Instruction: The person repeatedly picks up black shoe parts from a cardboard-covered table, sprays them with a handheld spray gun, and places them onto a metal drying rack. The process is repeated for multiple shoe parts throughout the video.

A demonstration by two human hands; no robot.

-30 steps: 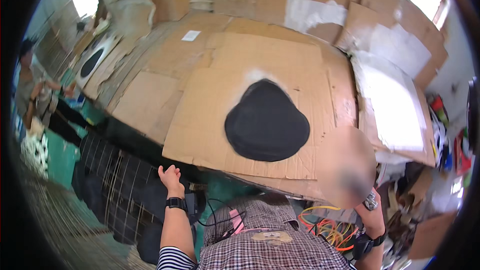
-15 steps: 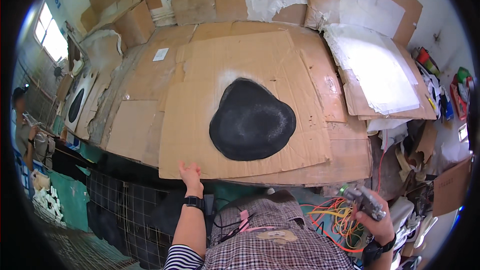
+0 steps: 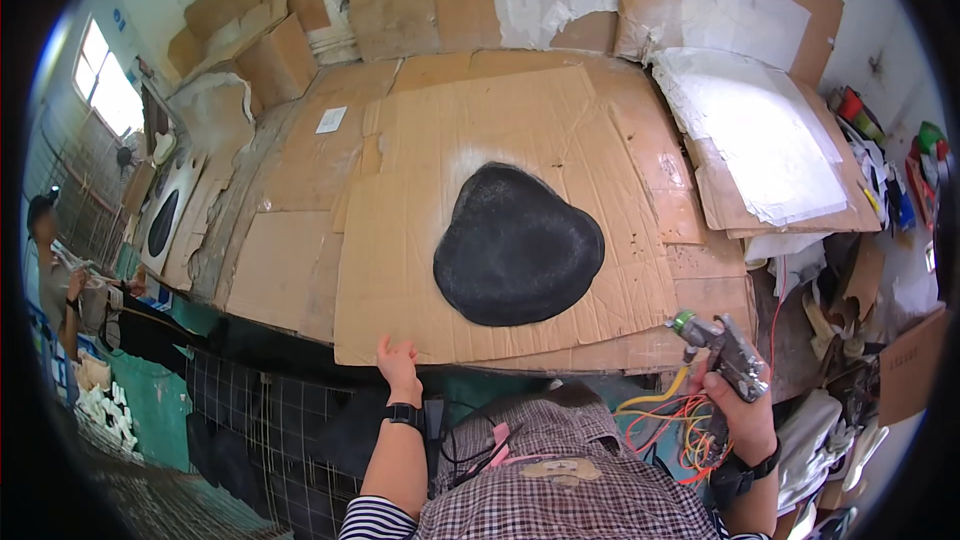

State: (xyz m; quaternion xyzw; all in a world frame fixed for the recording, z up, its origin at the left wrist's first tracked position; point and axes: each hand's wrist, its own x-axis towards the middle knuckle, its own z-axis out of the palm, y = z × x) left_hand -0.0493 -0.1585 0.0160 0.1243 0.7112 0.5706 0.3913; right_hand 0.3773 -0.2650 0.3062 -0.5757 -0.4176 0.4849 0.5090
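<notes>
A rounded, three-lobed black pad [image 3: 520,245] lies flat on a large brown cardboard sheet [image 3: 400,240] in front of me. At the sheet's near left edge is my left hand [image 3: 400,370], its fingers apart and their tips over the cardboard. Whether the thumb or a finger goes under the edge is hidden. To the right, past the table's front edge, my right hand [image 3: 742,410] is wrapped round the grip of a metal spray gun [image 3: 735,360] with a green ring near its nozzle. The nozzle end points left, apart from the pad. A yellow hose [image 3: 655,399] runs beside the gun.
More cardboard [image 3: 280,250] covers the table. White sheets [image 3: 750,135] lie on a raised board at the right. Tangled orange and yellow hoses [image 3: 690,430] hang below the gun. A co-worker [image 3: 50,250] stands far left, near another black pad [image 3: 163,223].
My right hand has lifted the spray gun slightly up and forward, bringing the hose into plainer view. The whole view has shifted a little; my left hand stays at the cardboard's edge.
</notes>
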